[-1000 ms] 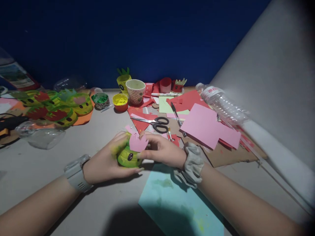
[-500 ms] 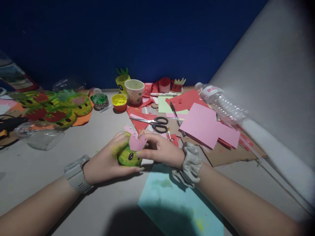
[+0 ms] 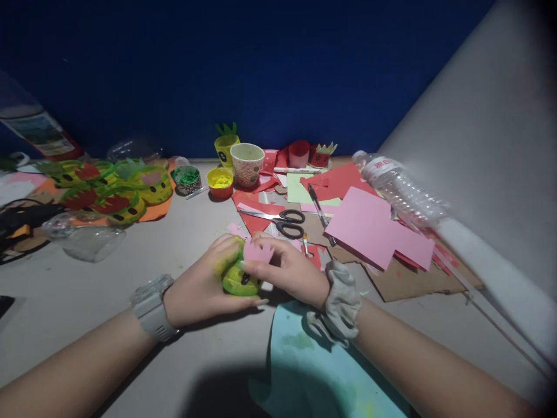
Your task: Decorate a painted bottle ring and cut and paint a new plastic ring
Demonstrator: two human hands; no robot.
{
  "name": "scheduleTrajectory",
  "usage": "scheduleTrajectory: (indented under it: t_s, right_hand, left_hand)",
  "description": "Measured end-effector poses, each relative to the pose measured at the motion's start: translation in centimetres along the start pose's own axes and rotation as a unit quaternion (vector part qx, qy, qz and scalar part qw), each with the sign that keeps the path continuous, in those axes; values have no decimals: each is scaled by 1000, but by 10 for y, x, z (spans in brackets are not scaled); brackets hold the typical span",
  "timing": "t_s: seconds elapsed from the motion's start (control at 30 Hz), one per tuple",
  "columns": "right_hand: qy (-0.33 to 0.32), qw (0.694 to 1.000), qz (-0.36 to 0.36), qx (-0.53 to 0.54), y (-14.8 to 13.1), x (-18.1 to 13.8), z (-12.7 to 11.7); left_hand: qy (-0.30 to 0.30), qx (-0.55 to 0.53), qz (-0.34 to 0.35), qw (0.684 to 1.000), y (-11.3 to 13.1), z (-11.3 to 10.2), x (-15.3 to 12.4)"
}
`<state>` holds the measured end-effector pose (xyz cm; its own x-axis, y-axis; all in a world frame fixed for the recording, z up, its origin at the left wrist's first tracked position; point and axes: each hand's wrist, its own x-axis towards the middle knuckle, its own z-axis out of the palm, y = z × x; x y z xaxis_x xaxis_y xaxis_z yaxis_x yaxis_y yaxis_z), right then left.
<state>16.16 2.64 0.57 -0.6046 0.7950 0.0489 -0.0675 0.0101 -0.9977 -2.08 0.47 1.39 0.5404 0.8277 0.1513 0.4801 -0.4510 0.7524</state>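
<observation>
A small green painted cup [image 3: 235,283] with a black eye drawn on its side is gripped by my left hand [image 3: 202,278], whose skin is smeared with green and yellow paint. Against the cup's upper rim, my right hand [image 3: 289,267] pinches a pink paper cutout [image 3: 256,252] with a jagged top edge. Part of the cup is hidden behind my fingers and the cutout. Black-handled scissors [image 3: 289,223] lie beyond my hands among red paper scraps. A light blue sheet [image 3: 304,360] with paint stains lies under my right forearm.
Several green painted cups with paper tops [image 3: 117,203] stand at left, beside a clear plastic piece [image 3: 93,241]. Paint cups, green [image 3: 186,179] and yellow [image 3: 220,181], stand near a patterned paper cup [image 3: 247,165]. Pink paper [image 3: 361,226], a pen [image 3: 319,209] and a plastic bottle [image 3: 402,186] lie right.
The pink cutout has tilted and shifted slightly in my right fingers at the cup's rim. The whole view has moved a little, and the blue sheet's near-left edge now looks curled.
</observation>
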Motion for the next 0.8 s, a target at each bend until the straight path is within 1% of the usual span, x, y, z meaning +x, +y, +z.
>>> scheduleTrajectory:
  t_s: [0.1, 0.23, 0.3, 0.43, 0.5, 0.57, 0.63, 0.8]
  right_hand:
    - [9, 999, -21, -37, 0, 1, -5]
    - [37, 995, -24, -92, 0, 1, -9]
    - [37, 994, -29, -97, 0, 1, -10]
    - [43, 993, -49, -97, 1, 0, -10]
    - [48, 992, -58, -102, 0, 1, -9]
    - [50, 989, -61, -123, 0, 1, -8]
    - [50, 986, -63, -149, 0, 1, -7]
    - [39, 978, -93, -181, -4, -2, -5]
  left_hand:
    - [12, -42, -25, 999, -4, 0, -1]
    - [23, -104, -55, 993, -8, 1, -3]
    - [27, -125, -68, 989, -10, 0, -5]
    - [11, -173, -70, 982, -12, -1, -8]
    - [24, -193, -84, 977, -12, -2, -8]
    - [47, -193, -107, 974, -10, -3, -7]
    - [56, -185, -117, 974, -8, -4, -6]
    - [56, -178, -103, 977, -5, -6, -3]
